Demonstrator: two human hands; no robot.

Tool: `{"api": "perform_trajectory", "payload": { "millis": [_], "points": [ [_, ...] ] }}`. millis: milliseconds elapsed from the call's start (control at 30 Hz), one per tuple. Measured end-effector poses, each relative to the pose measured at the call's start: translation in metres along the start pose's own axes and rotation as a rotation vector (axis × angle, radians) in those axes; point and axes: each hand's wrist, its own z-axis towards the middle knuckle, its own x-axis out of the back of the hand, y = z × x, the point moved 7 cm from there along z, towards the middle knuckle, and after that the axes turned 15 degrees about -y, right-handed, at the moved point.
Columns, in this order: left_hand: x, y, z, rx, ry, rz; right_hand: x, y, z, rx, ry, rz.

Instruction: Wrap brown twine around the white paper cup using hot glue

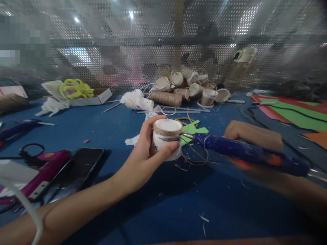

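My left hand [150, 144] is wrapped round a small white paper cup [165, 144], its closed end facing up. Several turns of brown twine [167, 132] circle the cup near that end. My right hand [252, 139] grips a dark blue hot glue gun [227, 146], somewhat blurred. The metal nozzle points left and meets or nearly meets the cup's side just below the twine; I cannot tell if it touches. Loose twine [201, 158] curls on the table beside the cup, and a cut piece of green paper [195, 131] lies behind it.
Twine-wrapped cups [208, 97] and a twine spool [167, 98] are heaped at the back, beside stacked paper cups [139, 102]. A phone [81, 166] and a magenta glue gun [51, 166] lie at left. Coloured sheets [293, 110] and a black cable are at right, before a perforated metal screen [153, 44].
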Motion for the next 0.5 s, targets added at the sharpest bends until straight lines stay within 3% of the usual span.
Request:
{"api": "perform_trajectory", "payload": {
  "millis": [167,500],
  "points": [
    [-0.001,-0.004,0.001,0.039,-0.026,0.002,0.000,-0.005,0.000,0.028,-0.109,-0.028],
    [0.001,-0.007,-0.001,0.049,-0.019,-0.153,-0.002,0.006,-0.001,-0.038,0.029,0.048]
  ]
}}
